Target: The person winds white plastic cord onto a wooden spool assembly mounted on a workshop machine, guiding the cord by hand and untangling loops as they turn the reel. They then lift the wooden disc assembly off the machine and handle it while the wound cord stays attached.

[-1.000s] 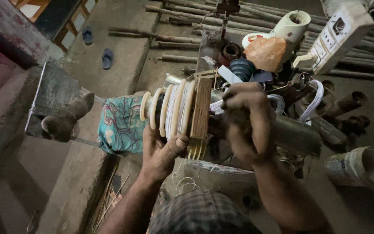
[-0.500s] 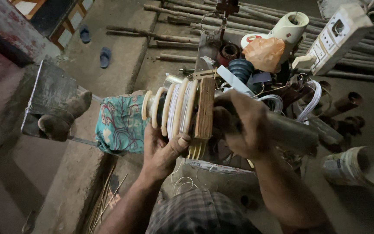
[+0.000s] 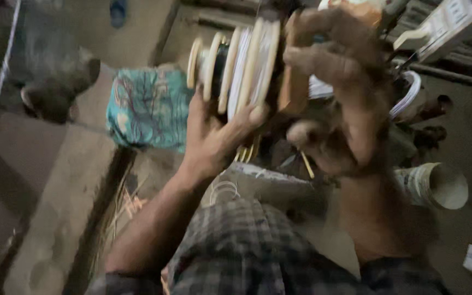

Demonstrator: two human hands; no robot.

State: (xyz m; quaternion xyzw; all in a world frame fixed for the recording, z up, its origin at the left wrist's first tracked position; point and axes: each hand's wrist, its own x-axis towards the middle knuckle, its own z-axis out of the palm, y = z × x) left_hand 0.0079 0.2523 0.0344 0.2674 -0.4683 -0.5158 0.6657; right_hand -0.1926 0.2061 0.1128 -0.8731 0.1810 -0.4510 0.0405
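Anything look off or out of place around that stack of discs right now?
Nothing is clearly damaged or spilled. The left hand props the disc stack from below and the right hand covers its end. The picture is motion-blurred, so fine faults can't be judged.

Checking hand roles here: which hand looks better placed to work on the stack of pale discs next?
Probably the right hand: it lies over the stack's end, fingers seemingly free. The left hand cups the pale discs from below, supporting them.

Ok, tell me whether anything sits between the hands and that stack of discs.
Nothing visible does. The left hand already presses the stack of discs from below, thumb on its rim. The right hand grips right beside the stack; blur hides exactly what it clasps.
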